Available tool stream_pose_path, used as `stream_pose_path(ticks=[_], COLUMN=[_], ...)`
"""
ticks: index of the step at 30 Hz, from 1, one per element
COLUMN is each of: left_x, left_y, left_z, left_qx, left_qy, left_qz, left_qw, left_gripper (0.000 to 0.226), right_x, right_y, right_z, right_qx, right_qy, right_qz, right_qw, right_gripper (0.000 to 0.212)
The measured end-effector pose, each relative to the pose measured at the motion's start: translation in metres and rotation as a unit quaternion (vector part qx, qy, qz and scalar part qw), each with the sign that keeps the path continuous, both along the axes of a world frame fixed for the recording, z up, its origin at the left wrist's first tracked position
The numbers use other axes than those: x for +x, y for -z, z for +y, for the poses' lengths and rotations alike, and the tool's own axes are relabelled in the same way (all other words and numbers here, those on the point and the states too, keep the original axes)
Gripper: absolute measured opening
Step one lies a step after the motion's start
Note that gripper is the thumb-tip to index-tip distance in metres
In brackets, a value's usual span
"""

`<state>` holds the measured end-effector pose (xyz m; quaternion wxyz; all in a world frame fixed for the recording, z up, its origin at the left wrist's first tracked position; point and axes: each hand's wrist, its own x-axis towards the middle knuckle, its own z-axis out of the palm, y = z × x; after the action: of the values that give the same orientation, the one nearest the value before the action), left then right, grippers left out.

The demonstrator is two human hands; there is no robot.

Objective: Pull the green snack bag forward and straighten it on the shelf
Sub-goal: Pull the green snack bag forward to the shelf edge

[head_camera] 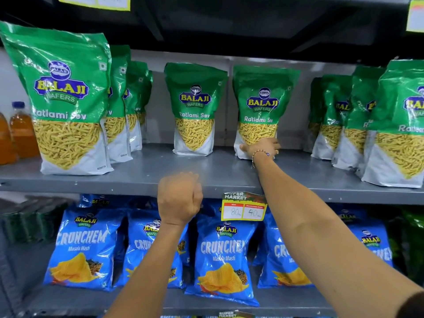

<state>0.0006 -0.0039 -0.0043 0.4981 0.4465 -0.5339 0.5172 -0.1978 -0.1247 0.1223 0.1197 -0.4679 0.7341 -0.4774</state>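
A green Ratlami Sev snack bag point(261, 104) stands upright far back on the grey shelf point(206, 177), right of centre. My right hand point(262, 148), with a bead bracelet at the wrist, reaches in and grips the bag's bottom white edge. My left hand point(180, 198) hovers in a loose fist in front of the shelf's front lip, holding nothing. A second single green bag point(195, 109) stands to the left of the gripped one, also set back.
Rows of the same green bags stand at the shelf's left point(66, 99) and right point(394, 125), their front bags near the edge. Orange drink bottles point(20, 131) are at far left. A yellow price tag point(244, 206) hangs on the lip. Blue Crunchem bags point(222, 255) fill the shelf below.
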Motion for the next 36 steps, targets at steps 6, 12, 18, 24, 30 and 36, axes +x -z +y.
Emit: stream_pose_path(ticks=[6, 12, 18, 24, 30, 36], left_x=[-0.004, -0.003, 0.000, 0.000, -0.002, -0.002], left_y=[-0.001, -0.001, 0.000, 0.001, -0.003, -0.002], left_z=[0.005, 0.004, 0.001, 0.004, 0.011, 0.014], left_qx=[0.019, 0.021, 0.016, 0.034, 0.060, 0.082], left_qy=[0.012, 0.008, -0.009, -0.002, 0.003, 0.010], left_qz=[0.023, 0.019, -0.001, -0.006, 0.006, 0.011], left_qw=[0.999, 1.000, 1.000, 0.999, 0.998, 0.997], left_gripper=[0.041, 0.042, 0.044, 0.047, 0.044, 0.041], right_x=[0.001, 0.010, 0.008, 0.005, 0.005, 0.001], right_y=[-0.001, -0.005, -0.007, -0.008, -0.002, 0.004], right_z=[0.005, 0.010, 0.020, 0.034, 0.059, 0.082], right_qx=[-0.015, -0.057, -0.059, -0.066, -0.091, -0.094], right_qy=[-0.018, 0.002, -0.013, -0.025, -0.035, -0.044], right_qz=[-0.044, 0.014, 0.018, -0.002, -0.007, -0.005], right_qw=[0.999, 0.998, 0.998, 0.997, 0.995, 0.995], right_gripper=[0.114, 0.122, 0.116, 0.112, 0.113, 0.111])
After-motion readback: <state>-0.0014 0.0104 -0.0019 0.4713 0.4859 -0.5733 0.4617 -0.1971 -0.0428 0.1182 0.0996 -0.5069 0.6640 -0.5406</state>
